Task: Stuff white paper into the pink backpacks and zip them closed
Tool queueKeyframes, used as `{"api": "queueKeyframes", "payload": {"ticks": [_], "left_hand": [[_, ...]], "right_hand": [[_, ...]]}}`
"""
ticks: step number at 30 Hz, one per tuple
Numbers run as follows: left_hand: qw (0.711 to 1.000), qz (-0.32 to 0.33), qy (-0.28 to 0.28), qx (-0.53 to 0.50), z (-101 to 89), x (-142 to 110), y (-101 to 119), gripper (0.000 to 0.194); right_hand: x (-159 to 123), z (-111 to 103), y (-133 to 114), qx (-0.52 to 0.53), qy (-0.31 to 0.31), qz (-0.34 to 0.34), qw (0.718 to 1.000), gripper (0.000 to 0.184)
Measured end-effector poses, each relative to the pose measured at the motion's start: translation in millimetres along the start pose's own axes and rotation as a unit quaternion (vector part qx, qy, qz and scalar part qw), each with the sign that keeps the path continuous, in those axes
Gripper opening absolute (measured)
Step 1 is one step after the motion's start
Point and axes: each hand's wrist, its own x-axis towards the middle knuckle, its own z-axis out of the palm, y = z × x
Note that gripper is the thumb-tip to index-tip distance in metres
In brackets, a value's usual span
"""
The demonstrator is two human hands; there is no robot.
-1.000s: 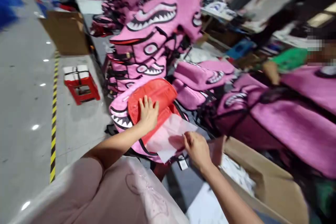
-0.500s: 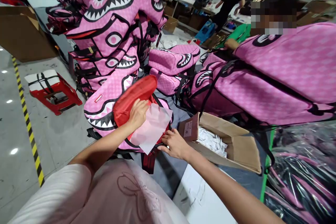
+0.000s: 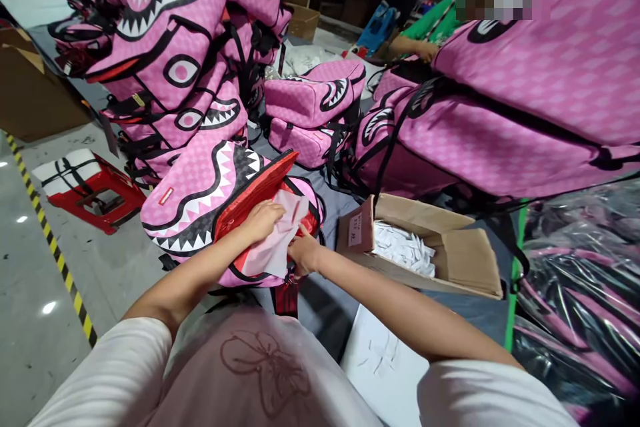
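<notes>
A pink backpack with a shark-mouth print (image 3: 195, 197) lies open in front of me, its red lining (image 3: 253, 192) showing. A thin white paper sheet (image 3: 273, 247) sits partly inside the opening. My left hand (image 3: 261, 220) is closed on the top of the sheet, at the edge of the red flap. My right hand (image 3: 301, 253) is closed on the sheet's lower right side, just beside the bag's opening.
Stacks of the same pink backpacks (image 3: 190, 60) rise behind and to the right (image 3: 500, 113). An open cardboard box with white paper (image 3: 425, 250) sits to my right. A red stool (image 3: 90, 190) stands on the floor at left. Another person in green (image 3: 425, 27) works beyond.
The red flap has dropped lower over the opening. Both hands have moved closer together and the paper sheet has gone further into the backpack, now crumpled.
</notes>
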Motion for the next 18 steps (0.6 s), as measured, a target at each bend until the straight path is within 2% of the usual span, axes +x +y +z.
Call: {"api": "queueKeyframes", "payload": {"ticks": [2, 3, 6, 8, 9, 12, 15, 17, 18], "left_hand": [[0.999, 0.009, -0.035, 0.012, -3.2, 0, -3, 0.038], [0.999, 0.013, -0.048, 0.016, -4.7, -1, -3, 0.038], [0.997, 0.02, -0.077, 0.015, -5.6, -5, -5, 0.056], [0.994, 0.03, -0.1, 0.01, -0.3, -8, -7, 0.077], [0.993, 0.039, -0.109, 0.009, 4.9, -9, -7, 0.086], [0.992, 0.043, -0.12, -0.007, 28.7, -12, -10, 0.095], [0.992, -0.016, -0.11, -0.053, 52.6, -17, -14, 0.093], [0.992, -0.052, -0.082, -0.079, 60.1, -20, -14, 0.089], [0.993, -0.059, -0.058, -0.089, 60.5, -20, -11, 0.081]], "right_hand": [[-8, 1, 4, -0.007, -0.001, 0.014, 1.0, 0.046], [-16, 3, 6, -0.013, 0.025, 0.014, 0.999, 0.037], [-46, 12, 10, -0.03, 0.181, 0.008, 0.983, 0.015], [-64, 21, 11, -0.039, 0.271, 0.006, 0.962, 0.015], [-70, 24, 11, -0.042, 0.294, 0.004, 0.955, 0.017], [-75, 28, 10, -0.045, 0.281, 0.002, 0.959, 0.022], [-70, 19, 12, -0.011, 0.222, 0.018, 0.975, 0.024], [-65, 9, 16, 0.041, 0.211, 0.034, 0.976, 0.037], [-63, 5, 18, 0.065, 0.215, 0.048, 0.973, 0.042]]}}
